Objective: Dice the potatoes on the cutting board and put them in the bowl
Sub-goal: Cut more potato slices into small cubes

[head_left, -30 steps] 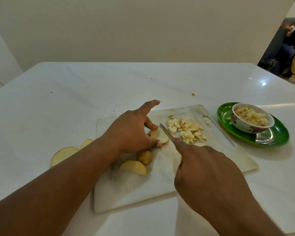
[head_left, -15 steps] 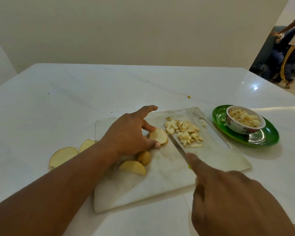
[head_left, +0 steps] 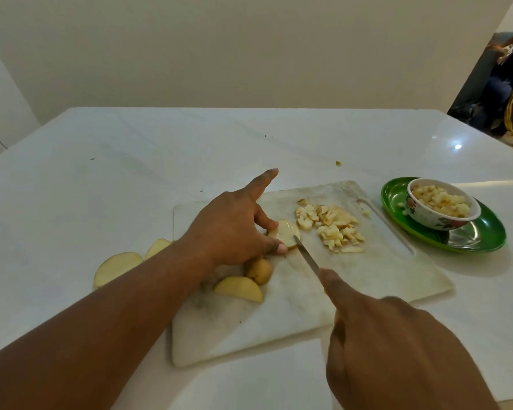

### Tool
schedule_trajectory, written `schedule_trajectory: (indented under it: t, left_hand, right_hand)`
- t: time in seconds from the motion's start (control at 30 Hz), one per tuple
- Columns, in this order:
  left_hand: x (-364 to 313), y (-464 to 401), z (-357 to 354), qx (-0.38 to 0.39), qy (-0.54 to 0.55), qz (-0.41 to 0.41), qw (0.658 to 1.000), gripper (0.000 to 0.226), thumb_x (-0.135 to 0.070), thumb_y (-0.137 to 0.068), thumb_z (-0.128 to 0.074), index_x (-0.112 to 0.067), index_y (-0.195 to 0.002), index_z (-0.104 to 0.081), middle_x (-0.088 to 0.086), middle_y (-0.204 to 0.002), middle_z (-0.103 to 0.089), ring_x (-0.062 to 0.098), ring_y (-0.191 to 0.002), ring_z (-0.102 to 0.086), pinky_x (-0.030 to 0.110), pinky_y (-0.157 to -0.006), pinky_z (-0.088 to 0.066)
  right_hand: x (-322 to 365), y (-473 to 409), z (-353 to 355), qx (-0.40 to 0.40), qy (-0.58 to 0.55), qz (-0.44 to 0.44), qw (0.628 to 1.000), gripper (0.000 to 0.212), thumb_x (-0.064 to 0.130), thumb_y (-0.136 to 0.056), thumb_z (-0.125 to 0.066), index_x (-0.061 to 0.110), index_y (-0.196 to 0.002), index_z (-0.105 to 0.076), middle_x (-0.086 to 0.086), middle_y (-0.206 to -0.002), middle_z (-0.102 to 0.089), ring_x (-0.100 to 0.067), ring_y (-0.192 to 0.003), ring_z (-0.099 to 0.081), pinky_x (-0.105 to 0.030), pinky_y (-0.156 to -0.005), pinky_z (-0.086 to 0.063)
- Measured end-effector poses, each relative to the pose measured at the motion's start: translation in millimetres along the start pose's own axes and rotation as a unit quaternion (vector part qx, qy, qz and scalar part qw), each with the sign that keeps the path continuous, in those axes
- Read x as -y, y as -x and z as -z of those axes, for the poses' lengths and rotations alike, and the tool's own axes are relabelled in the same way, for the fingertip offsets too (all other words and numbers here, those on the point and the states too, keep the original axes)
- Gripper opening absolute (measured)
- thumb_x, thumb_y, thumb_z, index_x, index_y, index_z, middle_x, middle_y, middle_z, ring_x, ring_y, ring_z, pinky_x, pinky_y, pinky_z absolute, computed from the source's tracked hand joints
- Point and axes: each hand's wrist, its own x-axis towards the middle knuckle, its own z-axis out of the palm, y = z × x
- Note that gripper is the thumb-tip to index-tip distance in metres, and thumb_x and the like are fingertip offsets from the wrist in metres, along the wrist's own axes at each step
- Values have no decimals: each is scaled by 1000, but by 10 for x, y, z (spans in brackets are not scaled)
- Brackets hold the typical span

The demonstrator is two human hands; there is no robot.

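While left hand (head_left: 231, 229) pins potato slice (head_left: 285, 233) mid cutting board (head_left: 279, 327), index raised clear of blade, right hand (head_left: 397, 350) grips knife (head_left: 307, 259) ready to cut.

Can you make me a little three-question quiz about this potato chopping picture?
1. True or false: the bowl stands on a green plate.
2. Which hand holds the knife? A) left hand B) right hand C) neither
3. Fill in: the pile of diced potato lies on the ____, not on the table.

Key
1. True.
2. B; the left hand pinches a potato slice on the cutting board.
3. Cutting board.
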Motion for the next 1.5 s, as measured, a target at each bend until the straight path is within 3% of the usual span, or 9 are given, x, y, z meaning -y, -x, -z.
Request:
schedule_trajectory:
  t: [0.13, 0.3, 0.4, 0.6, 0.77, 1.03, 1.23, 1.37, 1.5]
  left_hand:
    - [-6, 65, 2, -34, -13, -13, 999, 121, -60, -67, -89, -59, -155, -6, -31, -103, -72, 4, -119, -60, 21, -91, -40]
    - [-30, 129, 14, -45, -58, -32, 997, 118, -65, -74, -82, -59, -155, 3, -26, -107, -74, 5, -109, -65, 25, -96, -49]
    - [-28, 128, 17, -33, -68, -33, 997, 118, -60, -80, -79, -58, -154, 13, -27, -107, -74, 3, -100, -66, 26, -98, -53]
    - [15, 72, 63, -13, -50, -23, 998, 117, -52, -82, -81, -57, -155, 10, -31, -101, -72, 1, -106, -65, 22, -93, -49]
    - [18, 72, 72, -4, -46, -28, 999, 116, -50, -83, -81, -56, -156, 9, -30, -103, -73, 4, -114, -64, 24, -97, -49]
    - [8, 94, 61, -10, -40, -20, 999, 115, -50, -84, -80, -57, -156, 10, -26, -105, -74, 3, -101, -68, 23, -97, -50]
    - [33, 48, 65, 8, -22, -17, 1000, 118, -51, -82, -82, -56, -156, 10, -27, -106, -74, 5, -117, -64, 20, -96, -44]
    - [49, 41, 69, 8, -19, -20, 1000, 118, -50, -82, -82, -58, -155, 10, -31, -102, -73, 3, -118, -63, 18, -93, -43]
    - [37, 58, 68, 5, -20, -21, 1000, 116, -50, -83, -82, -57, -156, 7, -29, -104, -73, 4, -120, -62, 18, -95, -43]
  right_hand:
    - [1, 86, 130, 53, 12, -29, 998, 81, 39, -91, -43, 52, -147, 14, 7, -90, -42, -15, -94, -54, -26, -83, -47]
    - [129, -192, 103, -93, 38, 33, 994, 70, 30, -91, -41, 41, -153, -11, 5, -104, -57, -15, -83, -54, -26, -61, -41]
    - [169, -390, -74, -120, 43, 43, 991, 69, 27, -90, -42, 37, -154, -20, 6, -121, -60, -15, -91, -57, -26, -64, -40]
    - [72, -135, -60, -29, 12, 13, 999, 76, 31, -92, -39, 45, -151, 6, 9, -83, -46, -11, -77, -54, -26, -67, -48]
    - [-4, 124, 59, 19, 24, -12, 999, 77, 44, -91, -37, 53, -147, 14, 9, -101, -51, -13, -101, -58, -24, -85, -47]
    - [192, -364, -49, -132, 39, 48, 989, 66, 27, -89, -41, 39, -151, -25, 7, -118, -61, -16, -90, -56, -28, -65, -40]
    - [93, -177, -99, -49, 6, 18, 999, 72, 34, -92, -38, 47, -151, 2, 7, -92, -52, -12, -83, -56, -27, -70, -49]
    - [35, 65, -13, 17, 6, -13, 1000, 75, 43, -93, -37, 55, -146, 14, 9, -108, -54, -12, -99, -57, -23, -85, -47]
    - [91, 81, 136, -12, 28, 8, 1000, 71, 43, -92, -35, 53, -147, 8, 10, -111, -56, -13, -98, -57, -24, -77, -46]
